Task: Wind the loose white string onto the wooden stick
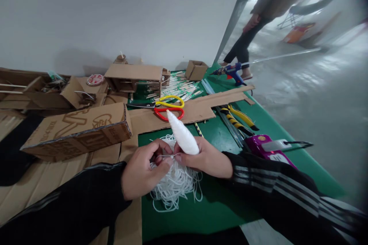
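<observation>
A white cone (184, 134), its surface like wound cord, tilts up and to the left, with a pale tip. My right hand (208, 157) is closed around its wide lower end, thumb and finger also at a thin white cord (165, 155). Close beside it, my left hand (148, 170) pinches that cord between thumb and fingers. Beneath both hands lies a loose tangled heap of white cord (178, 189) on the green table (218, 206). Scissors (169, 107) with one yellow and one red handle rest just beyond the cone.
Cardboard boxes (77, 130) and strips stand at the left and back. Thin sticks (178, 88) lie behind the scissors. To the right are yellow-black pliers (238, 120), a purple device (266, 147) and a blue glue gun (234, 72). A person (258, 19) stands beyond the table.
</observation>
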`<state>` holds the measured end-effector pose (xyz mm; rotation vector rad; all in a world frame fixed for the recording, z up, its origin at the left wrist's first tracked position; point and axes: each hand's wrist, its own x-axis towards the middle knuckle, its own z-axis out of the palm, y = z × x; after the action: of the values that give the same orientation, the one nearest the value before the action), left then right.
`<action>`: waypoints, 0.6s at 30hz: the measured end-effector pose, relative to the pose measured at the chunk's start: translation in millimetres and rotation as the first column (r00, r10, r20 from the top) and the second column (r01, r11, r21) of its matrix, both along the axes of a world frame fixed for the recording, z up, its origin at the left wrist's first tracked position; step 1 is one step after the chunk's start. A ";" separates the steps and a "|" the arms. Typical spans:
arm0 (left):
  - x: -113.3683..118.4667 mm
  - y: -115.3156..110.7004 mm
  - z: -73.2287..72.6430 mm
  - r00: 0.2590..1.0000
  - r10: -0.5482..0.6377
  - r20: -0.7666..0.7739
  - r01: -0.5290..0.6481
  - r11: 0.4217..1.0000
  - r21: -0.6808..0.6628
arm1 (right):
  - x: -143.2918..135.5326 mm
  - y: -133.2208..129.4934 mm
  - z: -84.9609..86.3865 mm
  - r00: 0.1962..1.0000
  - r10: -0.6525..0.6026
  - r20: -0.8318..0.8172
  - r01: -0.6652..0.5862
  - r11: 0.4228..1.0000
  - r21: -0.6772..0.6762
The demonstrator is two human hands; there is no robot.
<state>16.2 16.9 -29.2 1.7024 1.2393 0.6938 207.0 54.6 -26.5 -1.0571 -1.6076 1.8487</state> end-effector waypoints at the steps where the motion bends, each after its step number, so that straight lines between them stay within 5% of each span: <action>1: 0.5 0.5 0.6 1.000 0.000 -0.017 0.000 1.000 0.001 | 0.1 -0.1 0.1 1.000 -0.001 -0.002 0.001 1.000 0.005; 18: -2.1 -3.2 -1.4 0.988 0.043 0.147 -0.029 0.995 -0.099 | 2.9 -1.1 4.1 0.998 -0.005 -0.064 0.009 0.998 0.067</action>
<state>14.1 13.8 -30.6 1.5246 1.1820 0.7565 209.9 53.5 -22.5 -0.9642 -1.6158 1.7919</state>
